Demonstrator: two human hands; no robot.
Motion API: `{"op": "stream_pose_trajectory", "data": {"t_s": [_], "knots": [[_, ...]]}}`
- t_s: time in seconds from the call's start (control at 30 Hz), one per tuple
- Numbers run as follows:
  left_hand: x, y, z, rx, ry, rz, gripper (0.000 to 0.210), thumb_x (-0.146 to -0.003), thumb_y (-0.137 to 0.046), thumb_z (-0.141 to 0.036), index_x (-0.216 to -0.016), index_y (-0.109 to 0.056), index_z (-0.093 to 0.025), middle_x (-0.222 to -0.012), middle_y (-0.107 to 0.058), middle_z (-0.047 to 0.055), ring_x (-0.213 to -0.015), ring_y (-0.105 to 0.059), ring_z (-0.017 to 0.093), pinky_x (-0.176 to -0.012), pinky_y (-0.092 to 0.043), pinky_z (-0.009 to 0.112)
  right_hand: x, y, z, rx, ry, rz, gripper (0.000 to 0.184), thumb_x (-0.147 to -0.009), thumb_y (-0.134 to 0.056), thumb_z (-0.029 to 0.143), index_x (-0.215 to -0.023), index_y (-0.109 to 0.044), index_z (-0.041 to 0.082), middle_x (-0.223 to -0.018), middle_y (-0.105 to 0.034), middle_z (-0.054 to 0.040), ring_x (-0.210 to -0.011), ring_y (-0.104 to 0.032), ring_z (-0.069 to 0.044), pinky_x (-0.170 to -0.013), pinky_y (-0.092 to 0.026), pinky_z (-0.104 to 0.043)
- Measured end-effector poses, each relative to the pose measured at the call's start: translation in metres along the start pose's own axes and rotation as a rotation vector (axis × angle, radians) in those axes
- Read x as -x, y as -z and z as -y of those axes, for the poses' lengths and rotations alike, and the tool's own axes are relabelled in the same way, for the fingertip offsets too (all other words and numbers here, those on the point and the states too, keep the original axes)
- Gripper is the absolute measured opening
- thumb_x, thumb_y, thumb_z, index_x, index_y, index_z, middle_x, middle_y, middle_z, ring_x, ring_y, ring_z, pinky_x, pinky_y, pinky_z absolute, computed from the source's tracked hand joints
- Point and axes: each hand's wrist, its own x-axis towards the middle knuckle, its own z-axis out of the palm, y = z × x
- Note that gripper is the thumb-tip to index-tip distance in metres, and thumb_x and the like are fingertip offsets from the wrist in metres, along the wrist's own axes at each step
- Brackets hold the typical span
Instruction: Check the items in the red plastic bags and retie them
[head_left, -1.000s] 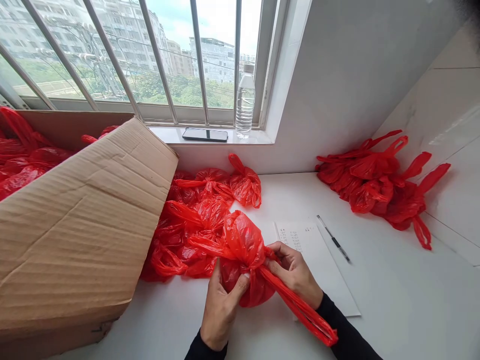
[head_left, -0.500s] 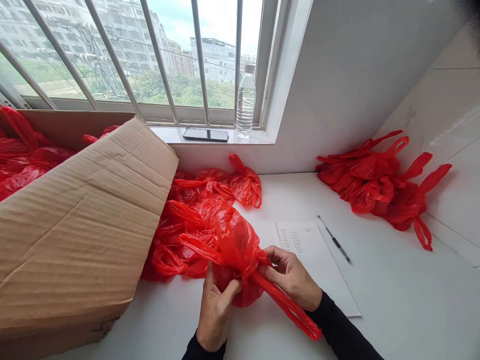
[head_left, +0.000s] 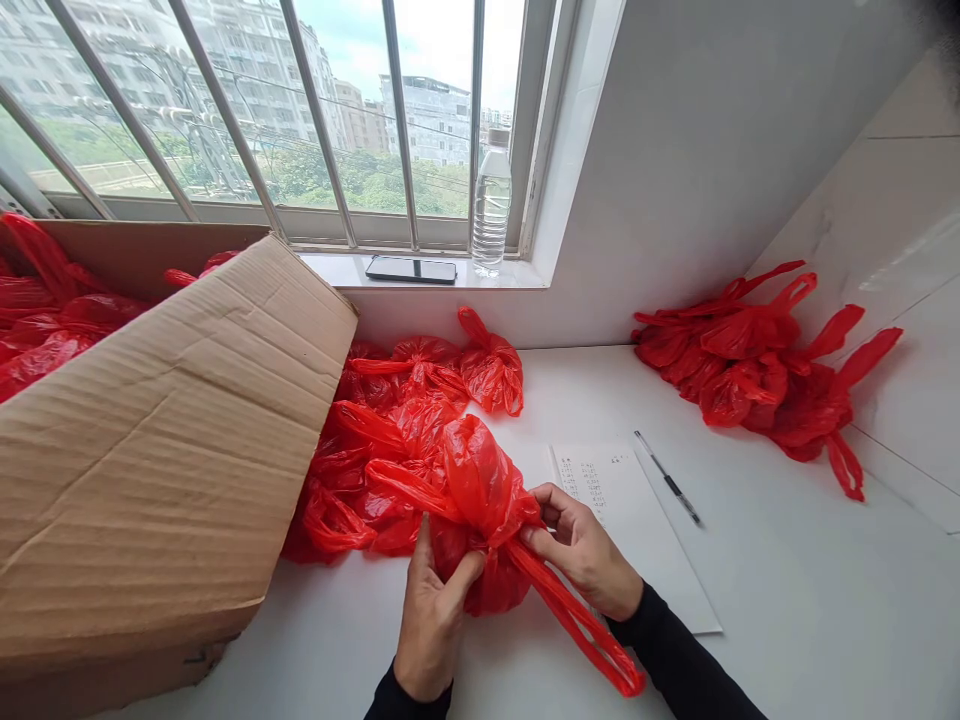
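Note:
A knotted red plastic bag [head_left: 484, 480] is between my two hands, just above the white tabletop. My left hand [head_left: 442, 610] grips its lower left side, thumb in front and fingers partly hidden by the plastic. With thumb and fingers, my right hand [head_left: 581, 550] pinches the bag near its knot on the right. One long handle loop [head_left: 585, 625] hangs down to the lower right, and another points left. What the bag contains cannot be made out. Behind it lies a heap of similar red bags [head_left: 345, 490], against the cardboard box.
A large cardboard box [head_left: 172, 450] with red bags inside stands at left. A written notepad [head_left: 645, 550] and a pen [head_left: 670, 480] lie right of my hands. More red bags [head_left: 750, 360] sit by the right wall. The sill holds a phone [head_left: 411, 269] and a water bottle [head_left: 492, 205].
The held bag has turned slightly, its top shifting a little to the right. Its hanging loop has spread and dropped slightly. Both hands keep nearly the same place and grip.

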Motion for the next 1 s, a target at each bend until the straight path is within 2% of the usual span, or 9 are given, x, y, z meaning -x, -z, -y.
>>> {"op": "stream_pose_trajectory", "data": {"t_s": [0.1,0.23,0.37,0.53,0.6,0.7,0.83,0.93,1.0], "knots": [[0.001,0.000,0.000,-0.005,0.007,-0.024,0.081,-0.067,-0.081,-0.026,-0.141,-0.048,-0.022,-0.113,-0.073,0.007,-0.105,-0.068,0.027,-0.092,-0.053,0.036,0.000,0.000,0.002,-0.015,0.013,-0.032,0.024,-0.092,-0.068,0.040,-0.106,-0.061,0.022,-0.100,-0.066,-0.0034,-0.092,-0.060,-0.018,-0.082,-0.048,-0.031],[0.006,-0.006,-0.004,-0.008,0.049,-0.057,0.069,-0.064,-0.075,-0.020,-0.130,-0.058,-0.021,-0.092,-0.074,0.003,-0.084,-0.068,0.022,-0.075,-0.053,0.028,0.000,0.001,0.008,-0.110,-0.032,-0.032,0.038,-0.100,-0.053,0.049,-0.128,-0.053,0.025,-0.114,-0.065,-0.0071,-0.096,-0.064,-0.020,-0.087,-0.050,-0.036],[0.010,-0.010,-0.009,-0.021,0.103,-0.010,0.054,-0.061,-0.070,-0.016,-0.115,-0.065,-0.020,-0.071,-0.066,-0.002,-0.058,-0.054,0.012,-0.057,-0.045,0.022,-0.001,0.001,0.009,-0.100,-0.025,0.013,0.047,-0.098,-0.055,0.051,-0.138,-0.049,0.026,-0.119,-0.065,-0.0089,-0.104,-0.064,-0.023,-0.092,-0.050,-0.038],[0.009,-0.006,-0.008,-0.056,0.153,0.102,0.035,-0.060,-0.062,-0.016,-0.095,-0.068,-0.020,-0.058,-0.051,-0.007,-0.050,-0.038,0.008,-0.049,-0.034,0.019,-0.002,0.001,0.008,-0.046,0.052,-0.063,0.043,-0.098,-0.055,0.051,-0.133,-0.057,0.026,-0.127,-0.063,-0.0076,-0.118,-0.058,-0.024,-0.104,-0.044,-0.038],[0.008,-0.005,-0.008,-0.102,0.159,0.216,0.034,-0.061,-0.059,-0.014,-0.093,-0.069,-0.019,-0.058,-0.051,-0.006,-0.051,-0.038,0.009,-0.050,-0.035,0.020,-0.002,0.001,0.008,-0.080,0.066,-0.081,0.039,-0.098,-0.056,0.050,-0.128,-0.060,0.025,-0.121,-0.066,-0.0070,-0.112,-0.061,-0.024,-0.098,-0.048,-0.037],[0.005,-0.007,-0.009,-0.180,0.128,0.321,0.036,-0.062,-0.059,-0.012,-0.095,-0.070,-0.018,-0.066,-0.059,-0.003,-0.061,-0.051,0.014,-0.062,-0.045,0.025,-0.002,0.003,0.005,-0.135,0.054,-0.116,0.034,-0.095,-0.062,0.046,-0.121,-0.065,0.024,-0.108,-0.070,-0.0060,-0.098,-0.065,-0.024,-0.083,-0.053,-0.034],[0.004,-0.007,-0.010,-0.225,0.092,0.298,0.039,-0.065,-0.064,-0.014,-0.103,-0.070,-0.017,-0.084,-0.070,0.002,-0.084,-0.063,0.023,-0.078,-0.051,0.031,-0.002,0.005,0.002,-0.153,0.044,-0.145,0.032,-0.094,-0.065,0.044,-0.116,-0.067,0.022,-0.102,-0.071,-0.0060,-0.094,-0.066,-0.024,-0.077,-0.053,-0.033],[0.004,-0.003,-0.007,-0.172,0.093,0.257,0.040,-0.066,-0.068,-0.017,-0.106,-0.070,-0.018,-0.090,-0.073,0.004,-0.085,-0.066,0.025,-0.077,-0.052,0.032,-0.002,0.004,0.004,-0.155,0.038,-0.118,0.034,-0.095,-0.062,0.046,-0.119,-0.066,0.022,-0.109,-0.070,-0.0073,-0.102,-0.065,-0.025,-0.084,-0.053,-0.035],[0.003,0.000,-0.006,-0.073,0.110,0.174,0.043,-0.067,-0.071,-0.021,-0.110,-0.069,-0.018,-0.091,-0.073,0.004,-0.084,-0.067,0.025,-0.078,-0.053,0.032,-0.002,0.002,0.007,-0.171,0.016,-0.045,0.037,-0.097,-0.058,0.047,-0.125,-0.063,0.023,-0.116,-0.067,-0.0080,-0.106,-0.063,-0.025,-0.088,-0.052,-0.036]]}}
